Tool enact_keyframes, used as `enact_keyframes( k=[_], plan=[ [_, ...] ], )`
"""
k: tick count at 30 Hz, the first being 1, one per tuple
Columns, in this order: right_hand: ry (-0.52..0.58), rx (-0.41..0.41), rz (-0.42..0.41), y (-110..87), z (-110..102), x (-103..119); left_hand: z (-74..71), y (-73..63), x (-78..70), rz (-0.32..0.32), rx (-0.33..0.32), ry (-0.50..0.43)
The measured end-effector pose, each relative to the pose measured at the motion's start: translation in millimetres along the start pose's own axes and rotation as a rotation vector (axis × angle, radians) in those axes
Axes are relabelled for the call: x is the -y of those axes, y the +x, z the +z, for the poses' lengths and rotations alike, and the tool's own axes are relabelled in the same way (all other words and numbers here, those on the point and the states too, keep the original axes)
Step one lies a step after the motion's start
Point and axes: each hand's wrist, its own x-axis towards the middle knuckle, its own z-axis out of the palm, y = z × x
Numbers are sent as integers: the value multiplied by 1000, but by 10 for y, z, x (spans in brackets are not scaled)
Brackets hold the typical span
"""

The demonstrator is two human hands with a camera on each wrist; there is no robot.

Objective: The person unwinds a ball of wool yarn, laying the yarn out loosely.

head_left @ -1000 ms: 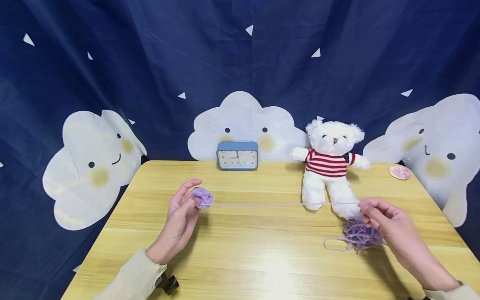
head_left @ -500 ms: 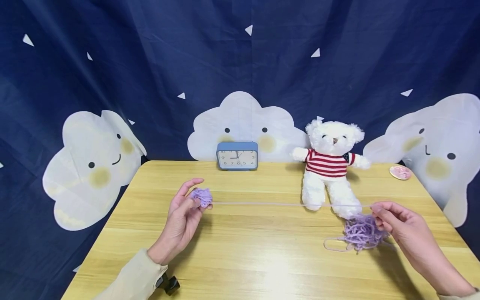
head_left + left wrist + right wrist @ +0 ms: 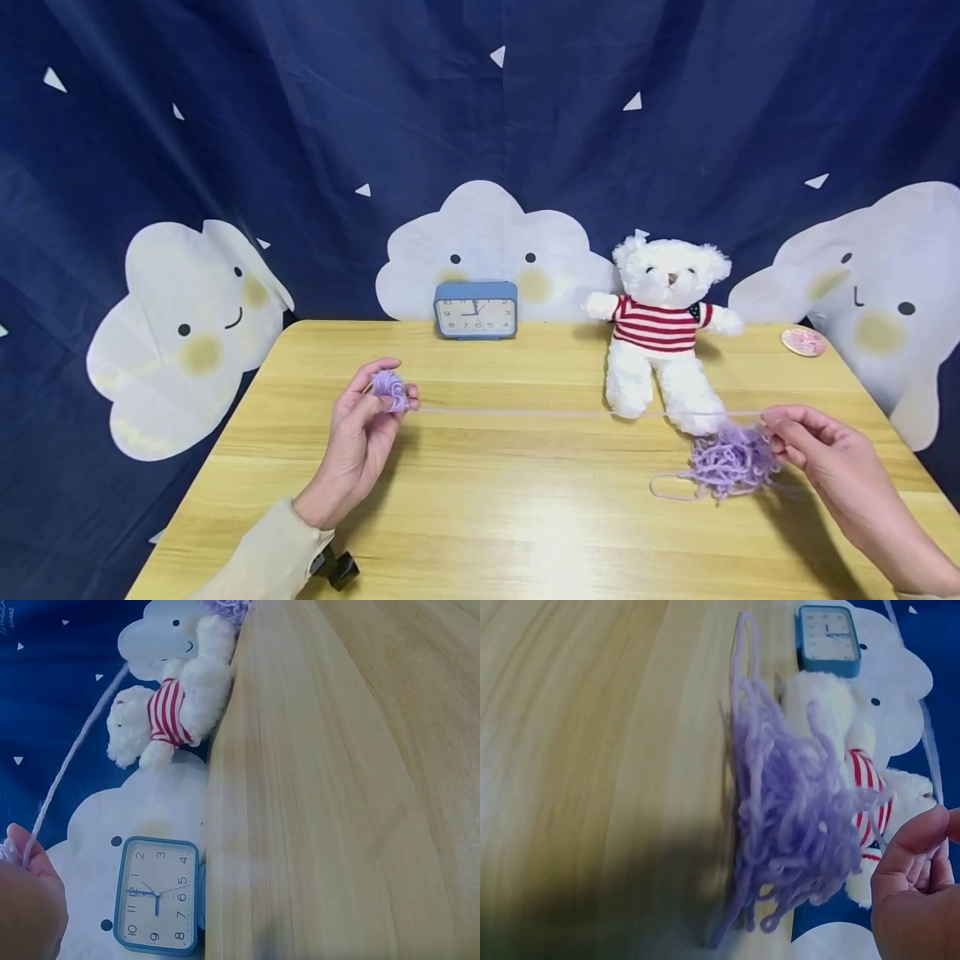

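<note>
My left hand (image 3: 363, 429) holds a small wound ball of purple yarn (image 3: 389, 390) between thumb and fingers, raised over the left half of the table. From it a strand of yarn (image 3: 517, 412) runs straight across to my right hand (image 3: 832, 454), which pinches it between thumb and forefinger. Just left of and below the right fingertips lies a loose tangled heap of purple yarn (image 3: 731, 461) on the table, one loop sticking out to its left. The right wrist view shows the heap (image 3: 795, 795) close up, with the right thumb (image 3: 922, 832) beside it.
A white teddy bear (image 3: 660, 329) in a red-striped sweater sits at the back right, its foot by the yarn heap. A blue alarm clock (image 3: 476, 310) stands at the back edge. A round pink disc (image 3: 803, 342) lies at the far right of the wooden table (image 3: 480, 500).
My right hand has moved right, drawing the strand longer. The small ball has turned in my left fingers and shifted slightly left. The heap, bear and clock stay in place.
</note>
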Motion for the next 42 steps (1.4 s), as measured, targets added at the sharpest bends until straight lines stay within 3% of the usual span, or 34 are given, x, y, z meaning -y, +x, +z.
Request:
enact_keyframes(
  k=[8, 14, 26, 33, 36, 42],
  plan=[
    [-154, -95, 71, -43, -108, 10, -1, 3, -5, 17, -67, 117],
    [-258, -153, 109, -50, -218, -19, 5, -1, -11, 19, -94, 103],
    [-396, -49, 174, -46, -247, -91, 41, 9, 5, -10, -2, 34],
    [-560, -105, 127, -115, -131, 24, 72, 11, 25, -21, 3, 34],
    [-487, -181, 83, -158, -40, 60, 73, 10, 33, -27, 13, 32],
    [-144, -267, -71, -163, 235, 73, 75, 4, 35, -31, 41, 16]
  ],
)
